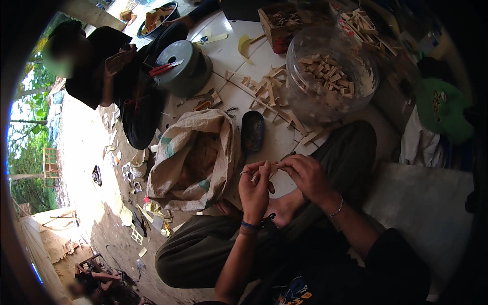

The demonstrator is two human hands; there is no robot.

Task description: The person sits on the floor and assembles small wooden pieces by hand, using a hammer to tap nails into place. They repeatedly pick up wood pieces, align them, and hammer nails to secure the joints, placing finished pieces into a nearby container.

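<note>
My left hand point(255, 190) and my right hand point(307, 175) meet in front of me, above my crossed legs. Between their fingertips they grip a small pale wooden piece point(274, 170), mostly covered by the fingers. Just beyond my left hand lies a dark oval dish point(252, 132) on the tiles. To its left, a woven sack point(170, 168) stands with its mouth rolled open. Past my right hand, a clear round tub point(297, 96) holds many small wooden blocks point(330, 74). Loose wooden strips point(272, 91) lie in a heap beside the tub.
A grey upturned bucket point(190, 66) bears a red-handled tool point(161, 69). Another person point(96, 66) sits at the far left. A wooden box point(279, 30) stands at the back, more wooden pieces point(358, 25) to its right. A green cap point(442, 109) lies at right. Scraps point(157, 218) litter the ground.
</note>
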